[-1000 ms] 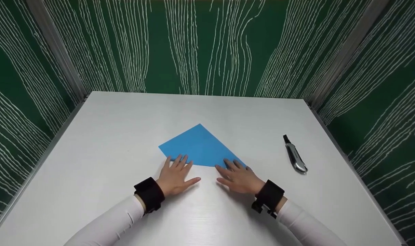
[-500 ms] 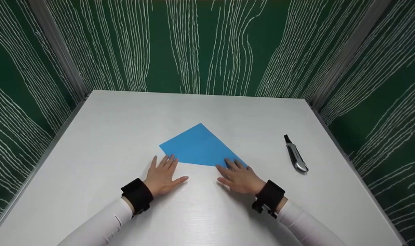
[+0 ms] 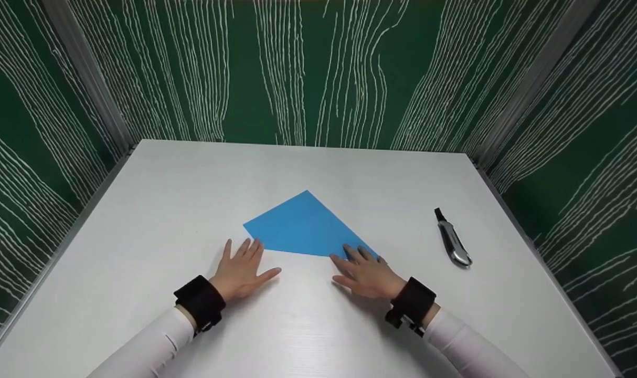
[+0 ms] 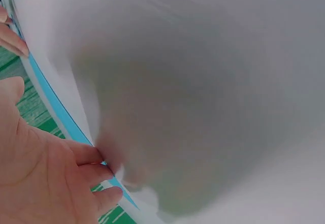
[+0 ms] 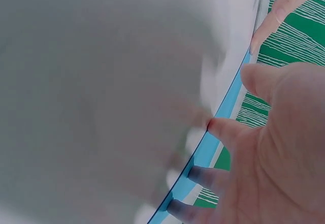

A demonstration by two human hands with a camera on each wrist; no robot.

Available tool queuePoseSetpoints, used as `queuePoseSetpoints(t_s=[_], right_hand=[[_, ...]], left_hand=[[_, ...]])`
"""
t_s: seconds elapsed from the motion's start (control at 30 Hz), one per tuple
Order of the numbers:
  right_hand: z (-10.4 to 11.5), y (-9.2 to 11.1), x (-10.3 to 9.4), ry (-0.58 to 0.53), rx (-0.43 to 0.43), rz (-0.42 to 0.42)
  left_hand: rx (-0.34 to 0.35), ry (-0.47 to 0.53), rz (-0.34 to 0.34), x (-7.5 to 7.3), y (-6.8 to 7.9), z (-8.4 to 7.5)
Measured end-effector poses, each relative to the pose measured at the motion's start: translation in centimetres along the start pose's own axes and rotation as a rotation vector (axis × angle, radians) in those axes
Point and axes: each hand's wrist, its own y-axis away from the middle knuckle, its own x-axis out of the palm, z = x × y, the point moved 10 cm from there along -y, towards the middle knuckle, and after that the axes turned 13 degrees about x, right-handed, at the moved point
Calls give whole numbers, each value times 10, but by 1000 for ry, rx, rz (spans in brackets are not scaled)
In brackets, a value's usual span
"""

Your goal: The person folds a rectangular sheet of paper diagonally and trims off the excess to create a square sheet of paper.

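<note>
A blue sheet of paper [image 3: 303, 223], four-sided with a fold-like straight near edge, lies flat on the white table in the head view. My left hand [image 3: 240, 272] is spread palm down, its fingertips at the paper's near left edge. My right hand [image 3: 370, 275] rests with straight fingers on the paper's near right corner and covers that corner. Both wrist views show the blue paper [image 4: 58, 102] as a thin strip, with fingertips touching it. In the right wrist view the paper [image 5: 205, 150] runs under the fingers of the right hand [image 5: 274, 148].
A grey and black utility knife [image 3: 454, 241] lies on the white table [image 3: 140, 220], right of the paper. Green walls [image 3: 344, 73] with white wavy lines stand behind and at both sides, with grey posts [image 3: 90, 73] at the corners.
My left hand has slid left along the paper's near edge toward its left corner, uncovering more of that edge. The right hand, paper and knife have stayed put.
</note>
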Motion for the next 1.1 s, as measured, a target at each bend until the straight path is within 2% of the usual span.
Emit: queuePoseSetpoints(t_s=[0.13, 0.3, 0.37, 0.5, 0.6, 0.73, 0.8, 0.93, 1.1], right_hand=[[1, 1, 0, -13, -1, 13], [2, 1, 0, 2, 1, 15], [2, 0, 0, 11, 4, 14], [2, -2, -1, 40, 14, 3], [2, -3, -1, 56, 24, -6], [3, -3, 0, 64, 34, -6], [3, -3, 1, 70, 40, -4], [5, -3, 0, 71, 44, -6], [7, -2, -3, 85, 26, -29]], left_hand=[[-13, -10, 17, 2, -2, 6], [-26, -28, -17, -4, -6, 3], [2, -44, -41, -7, -9, -7], [97, -56, -28, -1, -18, -37], [154, -58, 26, 10, -28, -59], [195, -90, 86, 26, -40, -81], [208, -111, 96, 32, -45, -89], [226, -142, 59, 36, -52, -100], [205, -163, 34, 36, -58, -103]])
